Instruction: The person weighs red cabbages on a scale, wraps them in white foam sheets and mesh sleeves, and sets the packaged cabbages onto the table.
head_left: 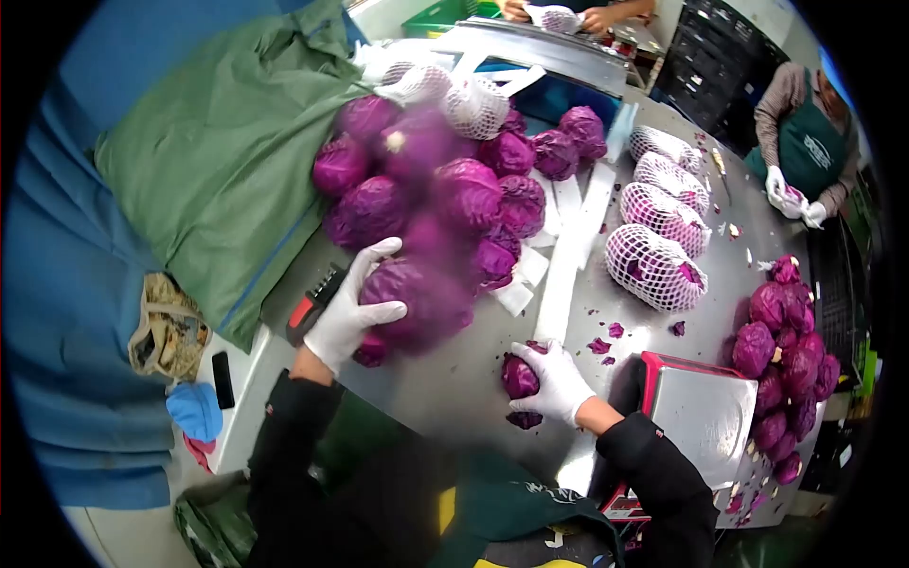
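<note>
My left hand [343, 317], in a white glove, cups the left side of a large red cabbage [421, 298] at the near edge of a pile, thumb and fingers apart around it. A smear on the lens blurs that cabbage and part of the pile. In another white glove, my right hand [559, 386] grips a smaller red cabbage [520, 377] on the steel table [436, 383]. A loose dark leaf lies just below it. The heaped red cabbages [365, 210] fill the space beyond my left hand.
Several cabbages in white foam nets [655, 267] line the table's middle. At right, a red-edged scale [705, 417] stands near more cabbages [772, 379]. A green sack [227, 142] flanks the pile. A co-worker [805, 142] at right and another's hands at the top hold netted things.
</note>
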`<state>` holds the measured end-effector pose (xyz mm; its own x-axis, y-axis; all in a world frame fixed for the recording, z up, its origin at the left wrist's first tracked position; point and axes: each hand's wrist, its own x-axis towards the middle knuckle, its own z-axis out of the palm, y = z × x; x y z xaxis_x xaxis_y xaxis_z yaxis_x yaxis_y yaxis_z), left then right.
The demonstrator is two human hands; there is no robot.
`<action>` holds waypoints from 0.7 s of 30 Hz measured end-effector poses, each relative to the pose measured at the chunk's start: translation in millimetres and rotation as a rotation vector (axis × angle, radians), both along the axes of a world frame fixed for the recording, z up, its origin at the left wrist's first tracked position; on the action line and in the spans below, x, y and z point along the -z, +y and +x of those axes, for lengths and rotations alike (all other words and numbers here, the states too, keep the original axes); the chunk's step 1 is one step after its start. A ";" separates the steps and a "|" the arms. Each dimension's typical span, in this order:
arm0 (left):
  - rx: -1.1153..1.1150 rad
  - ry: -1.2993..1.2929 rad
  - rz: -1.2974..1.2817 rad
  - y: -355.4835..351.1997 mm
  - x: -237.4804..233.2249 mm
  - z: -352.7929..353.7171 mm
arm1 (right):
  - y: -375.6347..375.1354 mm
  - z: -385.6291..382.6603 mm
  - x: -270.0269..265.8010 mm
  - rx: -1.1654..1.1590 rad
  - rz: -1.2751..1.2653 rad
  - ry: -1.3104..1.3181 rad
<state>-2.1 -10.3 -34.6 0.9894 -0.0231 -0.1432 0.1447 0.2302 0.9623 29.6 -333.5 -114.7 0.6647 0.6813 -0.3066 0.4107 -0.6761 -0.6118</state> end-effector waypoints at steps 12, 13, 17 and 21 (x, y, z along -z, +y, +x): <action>0.319 0.437 -0.732 -215.8 31.4 32.9 | -183.5 -83.6 -106.9 1.041 0.971 0.154; 0.427 0.375 -0.645 -235.8 33.5 36.1 | -195.8 -99.6 -123.1 1.133 1.009 0.119; 0.762 0.043 -0.155 -339.0 16.1 41.0 | -245.1 -165.9 -114.0 1.467 1.121 -0.065; 0.961 -0.328 0.430 -444.0 19.2 29.5 | -268.0 -235.4 -103.7 1.630 0.975 -0.195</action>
